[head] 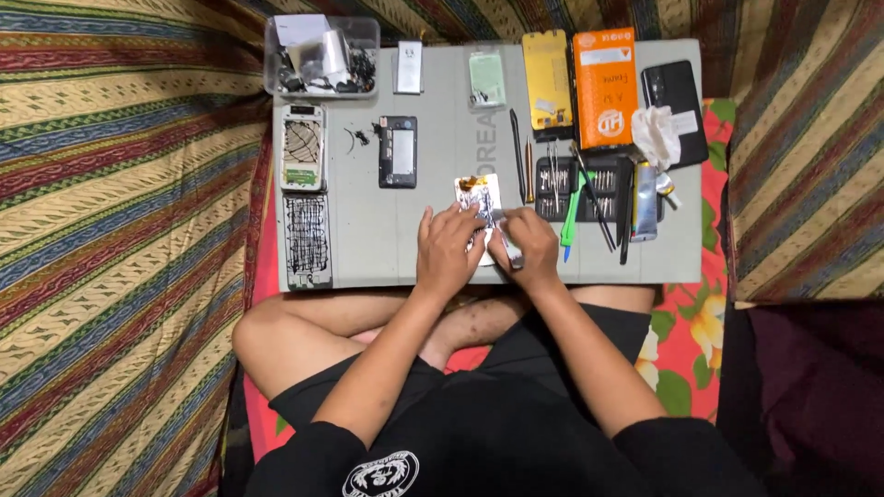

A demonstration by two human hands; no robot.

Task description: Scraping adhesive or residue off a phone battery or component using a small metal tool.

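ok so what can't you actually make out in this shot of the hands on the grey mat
Head view only:
- Lower part of the opened phone with silver and gold innards: covered by the left hand and right hand.
- Slim grey tool in the right hand: its tip is hidden by fingers.
- Contents of the clear plastic parts box: too small and jumbled.
- Bits in the black screwdriver tray: too small.

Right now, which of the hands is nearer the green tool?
Right. The right hand sits just left of the green tool; the left hand lies farther left, beyond it.
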